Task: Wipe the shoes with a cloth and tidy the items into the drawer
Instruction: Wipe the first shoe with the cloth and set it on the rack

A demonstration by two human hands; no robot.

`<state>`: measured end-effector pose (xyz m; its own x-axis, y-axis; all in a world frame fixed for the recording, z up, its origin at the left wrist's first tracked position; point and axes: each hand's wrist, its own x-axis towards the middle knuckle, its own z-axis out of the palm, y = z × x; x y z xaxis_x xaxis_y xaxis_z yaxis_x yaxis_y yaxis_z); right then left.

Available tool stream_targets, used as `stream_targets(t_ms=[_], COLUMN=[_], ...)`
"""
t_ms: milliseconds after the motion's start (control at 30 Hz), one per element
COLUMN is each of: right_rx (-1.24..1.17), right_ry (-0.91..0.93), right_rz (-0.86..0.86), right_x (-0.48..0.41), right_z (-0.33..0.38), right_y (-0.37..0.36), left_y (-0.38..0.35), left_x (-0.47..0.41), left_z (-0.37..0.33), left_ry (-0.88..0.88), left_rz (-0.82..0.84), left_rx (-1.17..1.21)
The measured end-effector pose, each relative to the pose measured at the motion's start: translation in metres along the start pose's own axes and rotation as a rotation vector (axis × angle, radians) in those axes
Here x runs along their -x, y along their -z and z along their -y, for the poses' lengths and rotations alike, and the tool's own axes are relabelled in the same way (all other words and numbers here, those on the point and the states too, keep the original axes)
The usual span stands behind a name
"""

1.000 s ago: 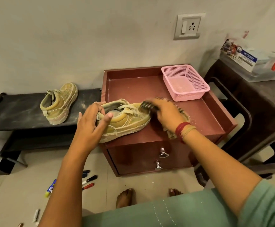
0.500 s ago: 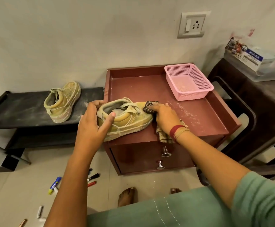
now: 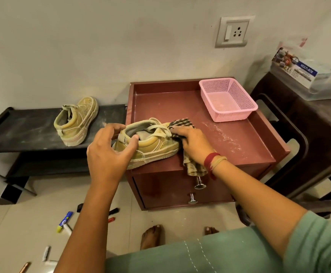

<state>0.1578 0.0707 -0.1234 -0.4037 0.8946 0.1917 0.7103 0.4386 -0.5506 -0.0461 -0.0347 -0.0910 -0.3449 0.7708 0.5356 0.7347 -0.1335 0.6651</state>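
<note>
Maroon wooden two-drawer cabinet (image 3: 160, 103) with a raised-rim top is the landmark.

Left hand (image 3: 109, 152): forearm comes up from the lower frame, palm down. Fingers curve round the heel of the tan lace-up canvas shoe (image 3: 152, 148), thumb on the near side of the collar, other fingers on the far side. It is a firm hold, partly closed.

Right hand (image 3: 192, 142): arm comes in from the lower right, with red and tan threads at the wrist. Palm is down over the toe end, fingers bent onto the brown-and-cream checked cloth (image 3: 180, 125). The cloth is pressed to the toe, and its loose end hangs past the cabinet's front edge under the wrist.

The shoe sits sole down along the front edge of the cabinet top. Its long axis runs left-right, toe right, and the heel sticks out a bit past the front-left corner.

A second tan canvas shoe (image 3: 76, 121) is on the black low bench (image 3: 22, 133) left of the cabinet, toe toward the wall, heel toward the camera.

A pink plastic mesh basket (image 3: 229, 115) sits at the cabinet's back-right corner. Both drawers are closed, with two chrome knobs (image 3: 199, 183) on the front. Markers and a blue glue stick (image 3: 64, 221) lie on the floor, front-left of the cabinet.
</note>
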Motion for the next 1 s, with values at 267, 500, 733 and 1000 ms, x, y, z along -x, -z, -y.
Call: stream_targets(t_ms=[267, 500, 733, 1000], right_rx=[0.026, -0.043, 0.162, 0.015], right_ry=[0.038, -0.187, -0.143, -0.153], right_rz=[-0.008, -0.149, -0.009, -0.067], right_x=[-0.002, -0.01, -0.011, -0.017], right_z=[0.003, -0.01, -0.007, -0.025], right_y=[0.0, 0.004, -0.002, -0.011], left_y=[-0.001, -0.005, -0.004, -0.003], left_x=[-0.001, 0.002, 0.007, 0.007], left_z=[-0.001, -0.002, 0.001, -0.007], left_ry=[0.022, 0.125, 0.458, 0.373], left_rz=[-0.008, -0.018, 0.096, -0.007], left_rx=[0.024, 0.02, -0.076, 0.021])
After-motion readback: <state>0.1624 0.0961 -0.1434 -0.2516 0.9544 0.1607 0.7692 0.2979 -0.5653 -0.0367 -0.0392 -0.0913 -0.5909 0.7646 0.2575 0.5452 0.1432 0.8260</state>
